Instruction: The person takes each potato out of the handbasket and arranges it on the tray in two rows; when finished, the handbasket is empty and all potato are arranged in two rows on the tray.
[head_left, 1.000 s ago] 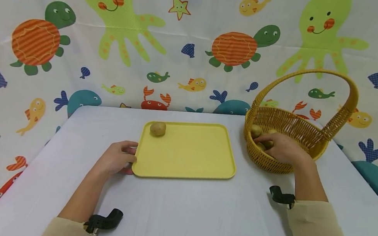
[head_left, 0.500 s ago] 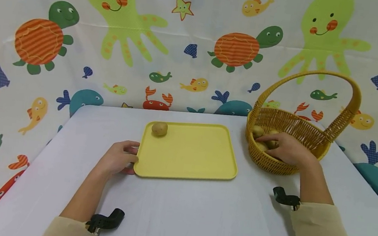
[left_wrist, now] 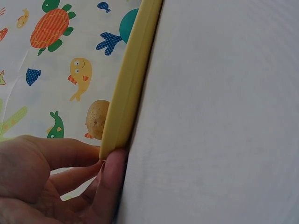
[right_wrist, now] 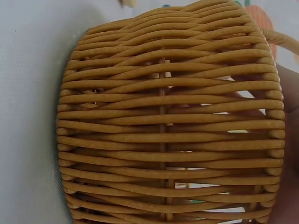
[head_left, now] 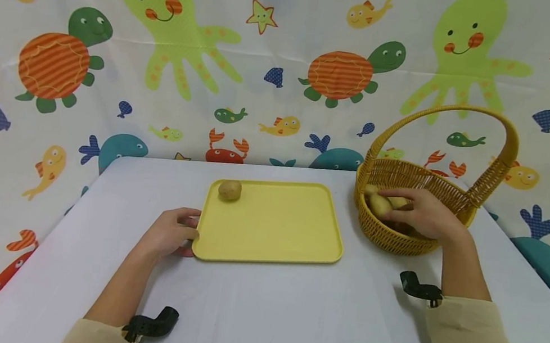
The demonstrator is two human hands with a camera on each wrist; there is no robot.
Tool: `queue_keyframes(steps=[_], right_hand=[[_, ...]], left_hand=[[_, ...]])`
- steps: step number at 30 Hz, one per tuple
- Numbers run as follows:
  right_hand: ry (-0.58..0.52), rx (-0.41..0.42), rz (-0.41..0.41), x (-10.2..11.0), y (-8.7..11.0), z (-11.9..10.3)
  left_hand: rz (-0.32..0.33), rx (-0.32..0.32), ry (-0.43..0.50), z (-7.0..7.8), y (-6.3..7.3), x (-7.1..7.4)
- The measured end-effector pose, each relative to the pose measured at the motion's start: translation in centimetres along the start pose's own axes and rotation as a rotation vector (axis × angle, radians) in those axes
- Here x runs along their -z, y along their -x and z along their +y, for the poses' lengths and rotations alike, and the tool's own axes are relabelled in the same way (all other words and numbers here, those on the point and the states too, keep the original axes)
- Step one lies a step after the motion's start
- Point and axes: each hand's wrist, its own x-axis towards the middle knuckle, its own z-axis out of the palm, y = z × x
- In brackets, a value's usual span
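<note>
In the head view my left hand [head_left: 172, 232] holds the left edge of a yellow tray [head_left: 279, 226]. The left wrist view shows its thumb and fingers at the tray's corner [left_wrist: 117, 135]. A brown potato [head_left: 230, 190] sits in the tray's far left corner, also seen as a potato [left_wrist: 97, 119] past the rim. My right hand [head_left: 425, 213] reaches into a wicker basket [head_left: 394, 243] and pinches a potato [head_left: 380, 205] between thumb and fingers. Other potatoes lie partly hidden beneath that hand. In the right wrist view the basket's wall [right_wrist: 173, 135] covers most of the hand.
The basket's tall arched handle [head_left: 447, 107] rises above the right hand. A white cloth [head_left: 259, 311] covers the table. Behind stands a curtain [head_left: 293, 15] printed with sea animals. Each wrist carries a small black camera mount [head_left: 419, 287].
My right hand has risen slightly inside the basket, with a potato now lifted between its fingers. The left hand stays at the tray's edge, and the tray and its potato have not moved.
</note>
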Motion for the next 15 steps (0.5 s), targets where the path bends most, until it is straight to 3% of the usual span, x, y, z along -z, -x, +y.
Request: queue_keyframes(steps=[9,15], right_hand=[[-0.113,0.014,0.064,0.4,0.3,-0.1],[-0.306,0.061,0.105,1.0,1.2,-0.4]], left_hand=[[0.001,-0.003,-0.008,-0.2,0.1,0.1],[-0.004,-0.001,0.001,-0.1,-0.1,0.1]])
